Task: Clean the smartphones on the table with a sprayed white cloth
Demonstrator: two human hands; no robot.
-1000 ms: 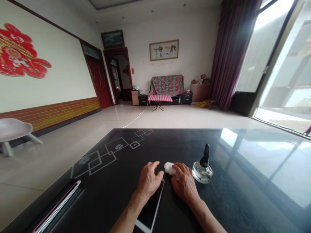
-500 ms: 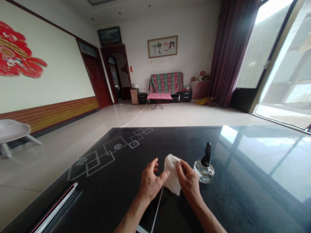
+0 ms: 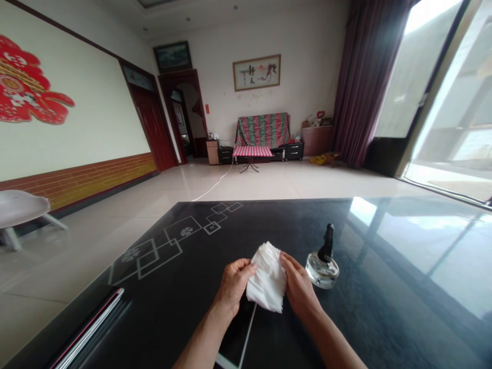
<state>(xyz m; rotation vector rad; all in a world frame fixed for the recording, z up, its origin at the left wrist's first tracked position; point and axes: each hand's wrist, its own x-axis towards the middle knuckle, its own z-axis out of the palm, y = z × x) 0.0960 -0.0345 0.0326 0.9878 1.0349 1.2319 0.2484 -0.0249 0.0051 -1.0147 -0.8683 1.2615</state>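
A crumpled white tissue (image 3: 267,279) is stretched between my two hands above the black table. My left hand (image 3: 232,286) pinches its left edge between thumb and fingers. On the opposite edge, my right hand (image 3: 300,287) grips it, with part of its fingers hidden behind. Beneath the tissue and my left forearm lies a flat dark object with a pale edge (image 3: 249,333), perhaps a tablet; much of it is covered. Just right of my right hand stands a clear spray bottle (image 3: 322,271) with a black nozzle, holding some liquid.
The glossy black table (image 3: 207,251) carries a grey square pattern. A slim object with silver and pink edges (image 3: 90,328) lies at its left front. Beyond are a white chair (image 3: 23,207), a small checked table (image 3: 252,151) and a cloth-draped object (image 3: 263,129).
My left hand, open and apart from the tissue before, has closed on its left edge. The tissue is now spread wider and faces me more. The spray bottle has stayed put.
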